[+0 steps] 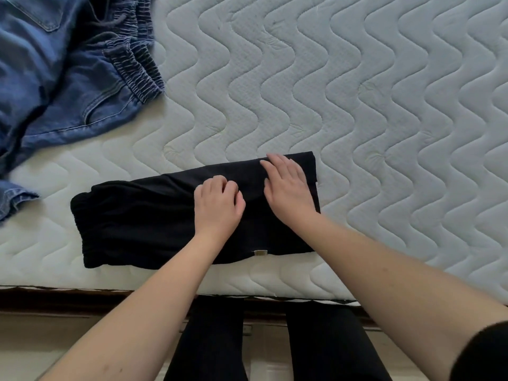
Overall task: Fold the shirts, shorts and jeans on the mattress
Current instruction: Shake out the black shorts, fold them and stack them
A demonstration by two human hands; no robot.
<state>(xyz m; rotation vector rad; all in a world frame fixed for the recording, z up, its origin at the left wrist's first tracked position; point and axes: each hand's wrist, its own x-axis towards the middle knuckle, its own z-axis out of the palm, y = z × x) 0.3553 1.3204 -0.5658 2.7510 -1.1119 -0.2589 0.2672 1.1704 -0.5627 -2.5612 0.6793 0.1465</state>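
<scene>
Folded fabric shorts (154, 215): black
Crumpled denim jeans (55, 78): blue
Quilted mattress (357, 92): pale grey-white, wavy stitching

Single head-worn view, steeply downward and close over the mattress (357, 78) near edge.

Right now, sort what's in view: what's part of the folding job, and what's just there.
Part of the job:
black shorts, under both hands
left hand
right hand
blue jeans, unfolded
mattress

Just there:
bed frame
person's legs
</scene>
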